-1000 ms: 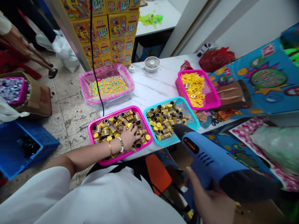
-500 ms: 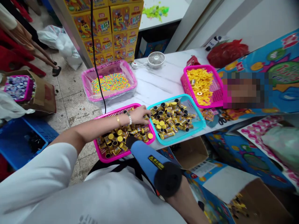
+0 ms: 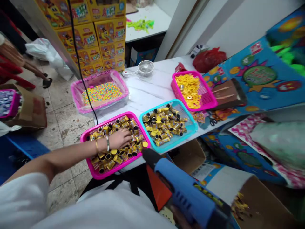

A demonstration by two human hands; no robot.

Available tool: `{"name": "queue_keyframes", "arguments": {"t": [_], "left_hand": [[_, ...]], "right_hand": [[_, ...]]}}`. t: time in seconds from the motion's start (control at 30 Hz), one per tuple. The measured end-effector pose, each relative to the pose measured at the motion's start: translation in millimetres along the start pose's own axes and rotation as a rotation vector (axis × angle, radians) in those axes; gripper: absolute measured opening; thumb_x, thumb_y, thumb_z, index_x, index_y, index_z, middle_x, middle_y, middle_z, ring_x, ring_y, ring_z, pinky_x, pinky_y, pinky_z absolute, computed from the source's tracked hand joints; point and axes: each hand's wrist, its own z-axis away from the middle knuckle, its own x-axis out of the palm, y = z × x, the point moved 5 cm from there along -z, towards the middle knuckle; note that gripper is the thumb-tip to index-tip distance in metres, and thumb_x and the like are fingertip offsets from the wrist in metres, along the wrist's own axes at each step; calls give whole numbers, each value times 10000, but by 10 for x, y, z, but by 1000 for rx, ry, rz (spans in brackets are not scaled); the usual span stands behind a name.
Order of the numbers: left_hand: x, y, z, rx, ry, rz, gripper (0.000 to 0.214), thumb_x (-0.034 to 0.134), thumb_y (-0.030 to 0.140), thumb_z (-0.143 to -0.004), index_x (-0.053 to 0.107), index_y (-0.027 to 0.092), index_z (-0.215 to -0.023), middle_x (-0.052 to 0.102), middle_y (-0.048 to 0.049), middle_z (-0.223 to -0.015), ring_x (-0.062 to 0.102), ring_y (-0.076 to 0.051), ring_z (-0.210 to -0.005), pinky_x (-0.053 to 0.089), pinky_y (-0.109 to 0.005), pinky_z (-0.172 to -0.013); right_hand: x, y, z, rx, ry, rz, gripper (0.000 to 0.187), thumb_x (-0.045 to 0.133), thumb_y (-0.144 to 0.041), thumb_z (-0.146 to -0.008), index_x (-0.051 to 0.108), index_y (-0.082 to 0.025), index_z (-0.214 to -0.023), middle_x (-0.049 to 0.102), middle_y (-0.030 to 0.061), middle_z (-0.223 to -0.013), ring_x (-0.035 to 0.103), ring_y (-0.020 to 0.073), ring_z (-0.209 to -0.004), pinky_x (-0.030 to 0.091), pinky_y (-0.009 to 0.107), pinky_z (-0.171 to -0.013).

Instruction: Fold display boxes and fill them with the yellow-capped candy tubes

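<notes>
My left hand reaches into a pink basket of small yellow tubes with black or yellow ends. Its fingers lie loosely bent over the tubes, and I see nothing gripped in them; the fingertips are partly lost among the tubes. My right hand, mostly hidden at the bottom edge, is closed around a blue glue gun with a black nozzle and an orange part underneath. The nozzle points toward the pink basket's right corner. Beside it, a teal basket holds more such tubes.
Behind stand a lined pink basket of coloured beads, a white fan and a pink basket of yellow pieces. Scissors lie near the table edge. A black cable hangs in front. Open cartons stand lower right.
My left hand has moved left from the rim beside the teal basket to the middle of the pink basket. The glue gun has shifted right and down in view, and the view has turned.
</notes>
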Motion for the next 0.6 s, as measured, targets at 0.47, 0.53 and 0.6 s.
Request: {"name": "queue_keyframes", "arguments": {"t": [0.47,0.53,0.6], "left_hand": [[394,660,-285,-269,-38,-231,444,583,494,-917,607,232,-1274,541,-203,-1327,565,-358,-1127,444,-508,-948],[388,610,-187,-401,-7,-250,408,548,413,-936,604,185,-1270,461,-250,-1436,572,-372,-1132,463,-518,-928],[423,569,-136,-540,-6,-251,437,564,363,-917,584,138,-1292,422,-281,-1476,573,-402,-1136,489,-536,-895]], "right_hand": [[-348,-800,-1215,-14,144,345,549,516,-705,-728,678,-188,-818,645,96,-539,657,311,-592,475,386,-594],[-328,-754,-1088,-28,142,326,559,522,-712,-720,684,-190,-836,637,89,-531,647,302,-575,457,371,-565],[-215,-714,-966,-7,24,286,539,521,-730,-715,663,-215,-781,601,57,-480,611,270,-493,413,344,-506]]}}
